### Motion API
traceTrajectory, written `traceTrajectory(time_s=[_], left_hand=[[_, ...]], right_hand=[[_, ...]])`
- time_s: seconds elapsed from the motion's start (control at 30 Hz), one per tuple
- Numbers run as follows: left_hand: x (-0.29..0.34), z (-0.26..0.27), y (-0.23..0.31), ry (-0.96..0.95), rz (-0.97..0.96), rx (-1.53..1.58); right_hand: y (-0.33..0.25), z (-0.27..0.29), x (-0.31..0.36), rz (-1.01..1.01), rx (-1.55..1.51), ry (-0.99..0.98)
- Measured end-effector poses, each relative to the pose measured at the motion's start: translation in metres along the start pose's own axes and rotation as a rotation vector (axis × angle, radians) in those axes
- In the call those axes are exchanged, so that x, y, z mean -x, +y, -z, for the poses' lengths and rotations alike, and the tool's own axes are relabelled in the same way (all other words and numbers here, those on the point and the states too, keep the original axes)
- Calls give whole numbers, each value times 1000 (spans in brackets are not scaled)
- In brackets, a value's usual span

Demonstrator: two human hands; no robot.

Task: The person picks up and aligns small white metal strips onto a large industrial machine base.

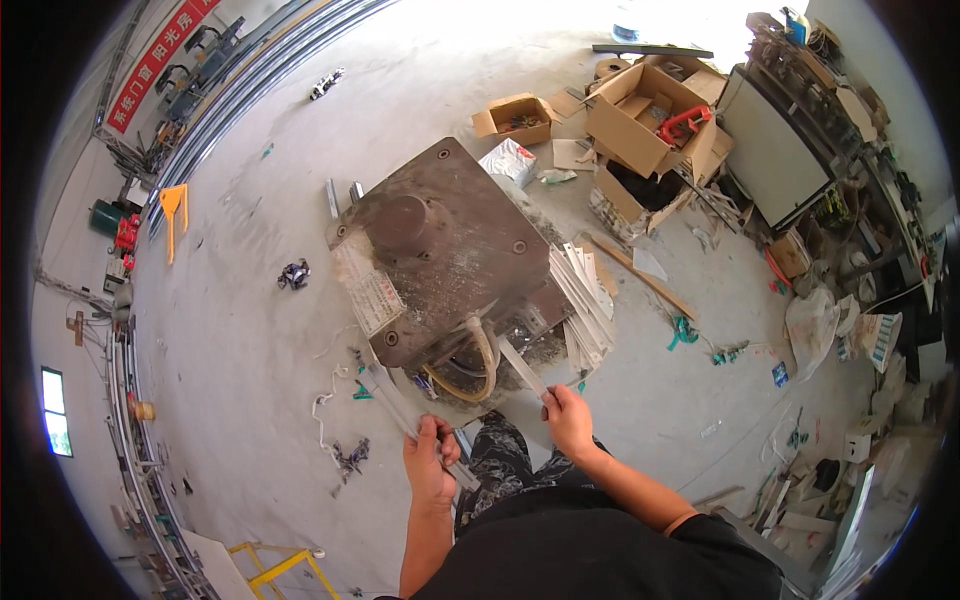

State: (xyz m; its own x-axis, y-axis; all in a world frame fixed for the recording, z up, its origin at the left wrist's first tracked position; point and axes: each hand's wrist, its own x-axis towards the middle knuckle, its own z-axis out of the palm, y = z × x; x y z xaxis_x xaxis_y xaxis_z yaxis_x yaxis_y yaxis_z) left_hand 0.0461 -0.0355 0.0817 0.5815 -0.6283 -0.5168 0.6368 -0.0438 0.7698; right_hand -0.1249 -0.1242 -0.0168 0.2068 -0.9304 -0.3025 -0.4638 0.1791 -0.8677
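In my left hand (432, 458) is a long pale grey strip (392, 398), perhaps a metal profile, slanting from beside the machine back past my wrist. My fingers are wrapped round it. My right hand (570, 420) pinches the near end of a flat, pale strip (521, 366), whose far end reaches the machine's near edge; I cannot tell whether it touches. The heavy brown machine (470, 235) has a round raised cap, bolts at its corners and a yellowish hose (490, 360) looped at its near side. Several white strips (585, 305) lie stacked against its right side.
Open cardboard boxes (640, 120) stand at the back right, one holding a red tool. A wooden stick (645, 277) lies right of the machine. Green scraps (683, 333) and tangled bits (350, 458) litter the floor. A yellow frame (285, 570) stands near left.
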Motion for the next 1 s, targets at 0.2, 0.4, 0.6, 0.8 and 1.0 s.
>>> traceTrajectory(time_s=[0.2, 0.4, 0.6, 0.8, 1.0], left_hand=[[-18, 18, 3, 72, 25, 6], [-44, 25, 6, 33, 144, 65], [-69, 25, 24, -24, 168, 78], [-77, 26, 39, -57, 124, 136], [-78, 40, 29, -109, 107, 37]], right_hand=[[-8, -3, -9, -76, -58, -91], [-15, -10, -17, -165, -162, -134], [-3, -10, -21, -151, -136, -207], [7, -13, -20, -153, -176, -183], [-8, -6, -19, -180, -211, -224]])
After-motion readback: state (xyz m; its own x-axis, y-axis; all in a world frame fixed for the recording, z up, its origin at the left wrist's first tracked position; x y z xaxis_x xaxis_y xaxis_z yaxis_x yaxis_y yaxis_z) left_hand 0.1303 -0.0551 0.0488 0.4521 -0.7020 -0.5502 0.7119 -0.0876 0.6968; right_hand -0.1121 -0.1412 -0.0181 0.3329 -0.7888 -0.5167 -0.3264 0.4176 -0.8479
